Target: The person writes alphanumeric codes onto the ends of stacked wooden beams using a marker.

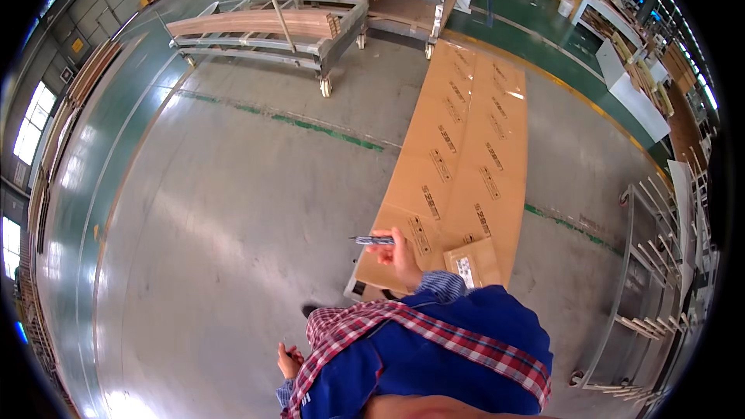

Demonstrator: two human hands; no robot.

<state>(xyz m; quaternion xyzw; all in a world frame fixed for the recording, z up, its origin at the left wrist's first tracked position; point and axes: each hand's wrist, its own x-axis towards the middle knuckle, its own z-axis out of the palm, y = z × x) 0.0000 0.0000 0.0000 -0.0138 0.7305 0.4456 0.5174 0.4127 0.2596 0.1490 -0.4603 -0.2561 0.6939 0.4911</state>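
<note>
In front of my body, my right hand (pixel 400 257) is closed around a slim grey-and-dark marker pen (pixel 374 240), whose narrow end points left. That hand is over the near left edge of a long cardboard package (pixel 458 155) printed with dark markings. Near the package's close end, a smaller cardboard piece (pixel 475 261) bearing a white label lies on top, right of my hand. My left hand (pixel 288 361) hangs low beside my body with its fingers curled. Something small and dark shows at those fingers, too small to name.
A wheeled metal rack (pixel 322 54) carrying long wooden boards (pixel 256 25) stands at the far left. On the right is a wheeled rack with pale rods (pixel 652 326). Grey floor (pixel 225 209) with green lines surrounds the package. Workbenches (pixel 621 70) stand far right.
</note>
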